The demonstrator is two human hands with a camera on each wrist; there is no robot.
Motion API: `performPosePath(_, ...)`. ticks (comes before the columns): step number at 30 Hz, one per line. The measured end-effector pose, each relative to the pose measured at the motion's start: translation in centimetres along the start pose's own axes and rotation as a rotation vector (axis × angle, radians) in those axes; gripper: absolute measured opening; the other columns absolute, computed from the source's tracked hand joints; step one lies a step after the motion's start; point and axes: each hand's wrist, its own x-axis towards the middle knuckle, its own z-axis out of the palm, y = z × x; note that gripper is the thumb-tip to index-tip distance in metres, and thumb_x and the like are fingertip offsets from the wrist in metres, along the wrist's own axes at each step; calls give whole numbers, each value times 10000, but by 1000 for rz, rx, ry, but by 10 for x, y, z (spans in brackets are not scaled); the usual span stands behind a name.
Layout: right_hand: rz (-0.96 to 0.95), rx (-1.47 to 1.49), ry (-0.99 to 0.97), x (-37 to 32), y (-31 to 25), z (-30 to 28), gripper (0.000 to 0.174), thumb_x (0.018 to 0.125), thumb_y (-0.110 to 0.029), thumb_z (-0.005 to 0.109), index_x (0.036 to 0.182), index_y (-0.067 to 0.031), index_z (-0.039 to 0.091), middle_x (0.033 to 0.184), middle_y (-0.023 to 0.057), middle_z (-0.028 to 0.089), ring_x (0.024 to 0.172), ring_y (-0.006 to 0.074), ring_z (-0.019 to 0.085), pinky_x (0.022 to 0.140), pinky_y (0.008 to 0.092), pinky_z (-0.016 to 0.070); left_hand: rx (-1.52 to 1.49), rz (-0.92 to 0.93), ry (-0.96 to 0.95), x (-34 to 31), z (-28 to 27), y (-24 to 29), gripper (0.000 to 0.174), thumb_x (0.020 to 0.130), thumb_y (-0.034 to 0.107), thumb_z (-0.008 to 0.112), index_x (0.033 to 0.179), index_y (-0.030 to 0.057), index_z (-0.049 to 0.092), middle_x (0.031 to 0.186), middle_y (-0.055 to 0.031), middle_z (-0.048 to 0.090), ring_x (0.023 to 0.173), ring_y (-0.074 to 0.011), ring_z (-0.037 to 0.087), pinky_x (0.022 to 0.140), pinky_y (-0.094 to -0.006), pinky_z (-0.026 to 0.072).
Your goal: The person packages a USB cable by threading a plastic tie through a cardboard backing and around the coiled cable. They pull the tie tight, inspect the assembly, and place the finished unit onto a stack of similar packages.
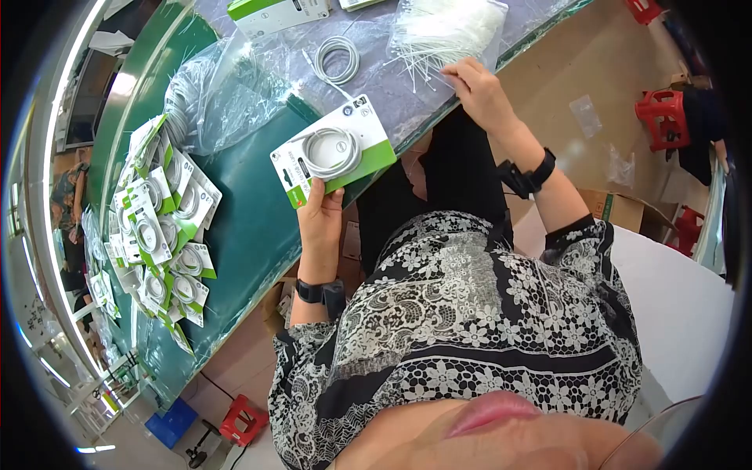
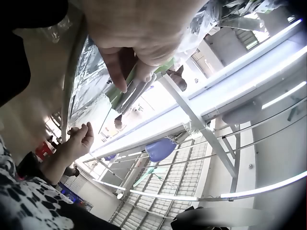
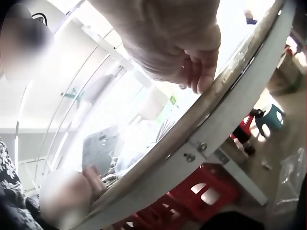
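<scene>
My left hand (image 1: pixel 321 223) grips a white-and-green retail card (image 1: pixel 374 125) by its lower edge, thumb on the front. A coiled grey-white USB cable (image 1: pixel 354 157) lies against the card's face. In the left wrist view, the left hand's fingers (image 2: pixel 119 79) hold the card nearly edge-on. Over the table's edge, my right hand (image 1: pixel 487 102) has its fingers bent, fingertips right at a heap of white cable ties (image 1: pixel 446 35) on a clear bag. The right wrist view shows that hand (image 3: pixel 172 43) curled beside the rim; I cannot tell whether a tie is between its fingers.
Another coiled cable (image 1: pixel 338 61) lies on the table beyond the card. Many carded cables (image 1: pixel 157 227) are piled on the green tabletop (image 1: pixel 243 243) at left, near a clear plastic bag (image 1: pixel 235 102) of cables. Red stools (image 1: pixel 662 117) stand on the floor.
</scene>
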Motion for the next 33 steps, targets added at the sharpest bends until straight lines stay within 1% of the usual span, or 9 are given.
performPosePath(4,-70,-191,58,33,-4,12,78,858,-102,602,933,-80,605,893,89,618,748,303,623,640,361,508,73,36,-68,0,7,-2,344,931,56,538,1266,50,459,1130,-69,597,920,-167,633,689,-285,568)
performPosePath(7,-39,-526,-71,44,4,28,40,880,-128,568,906,-104,588,914,65,626,745,312,627,617,377,512,88,24,-97,0,5,0,307,944,65,517,1249,71,490,1113,-41,617,926,-148,630,701,-280,553)
performPosePath(11,-42,-485,-64,48,7,31,50,894,-157,548,897,-113,573,938,56,626,743,307,629,611,372,514,73,21,-87,-1,2,-2,332,935,60,532,1260,54,464,1120,-65,602,919,-163,634,698,-289,571)
performPosePath(15,-152,-406,-60,46,5,27,54,884,-164,559,895,-113,575,938,59,624,748,302,628,609,375,512,54,23,-64,0,5,-3,323,935,60,533,1252,54,471,1115,-59,606,920,-161,637,701,-292,577)
performPosePath(20,-171,-409,-44,47,6,30,55,872,-153,563,906,-112,577,945,59,625,759,295,628,617,377,512,49,25,-66,2,3,-3,314,933,62,537,1242,58,482,1111,-54,611,921,-159,638,712,-296,580)
performPosePath(24,-76,-546,-136,51,11,38,49,856,-97,521,878,-95,566,854,75,638,793,272,646,619,367,519,50,38,-41,1,5,-3,306,934,62,536,1237,66,491,1110,-50,612,921,-160,639,714,-297,581)
performPosePath(28,-120,-345,-98,56,-5,28,40,836,-97,574,860,-75,597,847,71,639,755,265,639,611,344,502,76,21,-68,3,3,-4,313,930,86,549,1240,101,507,1142,-49,619,981,-159,623,730,-284,564)
performPosePath(31,-129,133,-18,64,-14,28,61,795,-73,645,851,-52,638,836,70,636,693,247,611,606,329,481,-140,-85,-46,6,19,-8,294,940,125,547,1228,79,505,1118,-63,612,931,-171,623,703,-281,565)
performPosePath(33,-60,205,-33,66,-28,25,74,787,-55,659,858,-43,644,839,64,634,685,224,596,606,311,471,-257,-122,-80,12,34,-12,289,937,145,554,1216,78,514,1101,-64,611,911,-170,613,691,-270,555)
